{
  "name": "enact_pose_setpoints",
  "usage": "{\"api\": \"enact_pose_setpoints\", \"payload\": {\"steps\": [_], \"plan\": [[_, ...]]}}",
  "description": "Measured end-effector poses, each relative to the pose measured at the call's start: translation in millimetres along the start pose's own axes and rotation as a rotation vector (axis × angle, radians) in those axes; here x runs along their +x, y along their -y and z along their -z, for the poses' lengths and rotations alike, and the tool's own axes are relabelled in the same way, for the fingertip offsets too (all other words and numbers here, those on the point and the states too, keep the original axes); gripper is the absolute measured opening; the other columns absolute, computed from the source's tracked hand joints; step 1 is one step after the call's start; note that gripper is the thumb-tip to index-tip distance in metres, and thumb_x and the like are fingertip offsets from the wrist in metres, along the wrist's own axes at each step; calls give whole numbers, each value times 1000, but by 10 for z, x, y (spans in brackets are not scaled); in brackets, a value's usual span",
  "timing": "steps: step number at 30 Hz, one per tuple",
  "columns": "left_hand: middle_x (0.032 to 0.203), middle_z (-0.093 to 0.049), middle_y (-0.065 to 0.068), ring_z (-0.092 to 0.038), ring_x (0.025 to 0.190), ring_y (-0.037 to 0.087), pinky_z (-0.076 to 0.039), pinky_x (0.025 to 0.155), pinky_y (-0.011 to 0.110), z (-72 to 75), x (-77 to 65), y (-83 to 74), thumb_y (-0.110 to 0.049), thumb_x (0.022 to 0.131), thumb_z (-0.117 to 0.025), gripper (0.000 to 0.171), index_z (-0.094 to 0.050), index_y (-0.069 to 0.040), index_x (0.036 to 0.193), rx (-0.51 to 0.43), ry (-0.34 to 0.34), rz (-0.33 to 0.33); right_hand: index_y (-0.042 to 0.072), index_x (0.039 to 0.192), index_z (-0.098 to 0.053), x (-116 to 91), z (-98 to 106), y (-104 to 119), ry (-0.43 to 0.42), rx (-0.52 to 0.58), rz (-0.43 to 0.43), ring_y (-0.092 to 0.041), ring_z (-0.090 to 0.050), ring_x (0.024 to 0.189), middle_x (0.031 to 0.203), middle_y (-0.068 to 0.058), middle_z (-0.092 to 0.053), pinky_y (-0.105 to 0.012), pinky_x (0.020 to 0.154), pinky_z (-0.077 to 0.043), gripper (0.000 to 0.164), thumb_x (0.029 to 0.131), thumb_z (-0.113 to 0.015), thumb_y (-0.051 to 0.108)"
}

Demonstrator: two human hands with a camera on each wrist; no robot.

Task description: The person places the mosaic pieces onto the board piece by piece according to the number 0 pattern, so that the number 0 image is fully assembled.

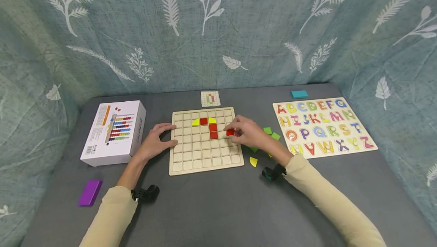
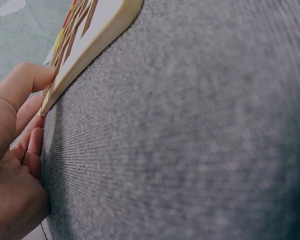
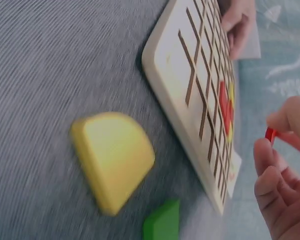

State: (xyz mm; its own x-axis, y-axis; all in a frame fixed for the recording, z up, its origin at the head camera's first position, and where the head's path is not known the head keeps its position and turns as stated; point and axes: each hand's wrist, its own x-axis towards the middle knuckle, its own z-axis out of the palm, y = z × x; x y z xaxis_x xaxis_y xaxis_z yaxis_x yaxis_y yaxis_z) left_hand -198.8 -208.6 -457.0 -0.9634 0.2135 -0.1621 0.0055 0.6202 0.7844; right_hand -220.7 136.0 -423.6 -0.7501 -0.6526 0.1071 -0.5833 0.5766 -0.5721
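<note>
A wooden grid board (image 1: 191, 163) lies on the table with red square tiles (image 1: 213, 131) and yellow rounded tiles (image 1: 195, 122) set in its upper cells. At the board's left edge, my left hand (image 1: 156, 142) rests its thumb and index fingertips, spread apart. The left wrist view shows that thumb (image 2: 37, 79) on the board's rim. My right hand (image 1: 247, 131) pinches a red tile (image 1: 230, 132) between thumb and fingers above the board's right side. Seen from the right wrist, only the edge of this red tile (image 3: 270, 135) shows between the fingertips.
Loose green tiles (image 1: 275, 136) and a yellow tile (image 1: 253, 162) lie right of the board. A small pattern card (image 1: 210, 98) sits behind it. An alphabet board (image 1: 324, 127) is at right, with a teal block (image 1: 299, 94). A white box (image 1: 112, 133) and purple block (image 1: 90, 193) stand left.
</note>
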Motion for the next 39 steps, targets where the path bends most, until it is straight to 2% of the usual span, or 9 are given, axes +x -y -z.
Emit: {"api": "enact_pose_setpoints", "payload": {"steps": [4,11,19,23,27,34,39], "plan": [[154,-25,20,-14,145,46,-23,110,65,15,22,-21,-23,90,-70,61,-46,-5,143,5,-4,2,9,112,-71,100,-45,86,43,-23,70,-13,-61,79,102,-8,-61,-22,68,-49,24,89,-66,12],[154,-25,21,-14,145,47,-23,109,66,12,34,-14,-24,90,-69,61,-46,-5,143,2,1,-4,13,109,-71,195,-211,148,66,-167,218,-9,-63,77,101,-4,-61,-17,67,-49,20,90,-68,18],[151,-29,23,-19,142,48,-25,109,66,-44,-11,33,-21,89,-70,59,-48,-2,140,22,-12,-37,16,108,-71,148,-381,140,112,-193,245,-7,-56,76,102,-2,-61,-15,64,-43,18,91,-66,14],[151,-30,22,-19,143,46,-24,110,65,-58,-16,36,-20,89,-69,59,-48,-2,141,14,-18,-38,14,108,-73,152,-418,136,76,-211,271,-9,-56,77,102,-4,-63,-17,68,-47,18,91,-67,12],[152,-29,21,-18,144,45,-23,111,64,-40,-6,38,-19,89,-69,59,-47,-2,141,4,-16,-32,12,108,-75,168,-430,133,31,-231,298,-11,-62,81,101,-5,-64,-18,71,-51,19,90,-69,12],[152,-28,21,-18,143,46,-24,109,65,5,11,19,-21,89,-70,60,-48,-3,141,18,-14,-25,11,101,-78,195,-420,121,-13,-238,352,-11,-62,78,93,-3,-63,-18,69,-51,15,86,-73,11],[152,-28,22,-17,143,46,-23,110,65,-14,0,20,-20,89,-70,60,-47,-3,142,16,-13,-17,11,101,-78,176,-412,150,18,-240,307,-11,-60,79,94,-2,-62,-17,67,-49,15,88,-72,14]]}}
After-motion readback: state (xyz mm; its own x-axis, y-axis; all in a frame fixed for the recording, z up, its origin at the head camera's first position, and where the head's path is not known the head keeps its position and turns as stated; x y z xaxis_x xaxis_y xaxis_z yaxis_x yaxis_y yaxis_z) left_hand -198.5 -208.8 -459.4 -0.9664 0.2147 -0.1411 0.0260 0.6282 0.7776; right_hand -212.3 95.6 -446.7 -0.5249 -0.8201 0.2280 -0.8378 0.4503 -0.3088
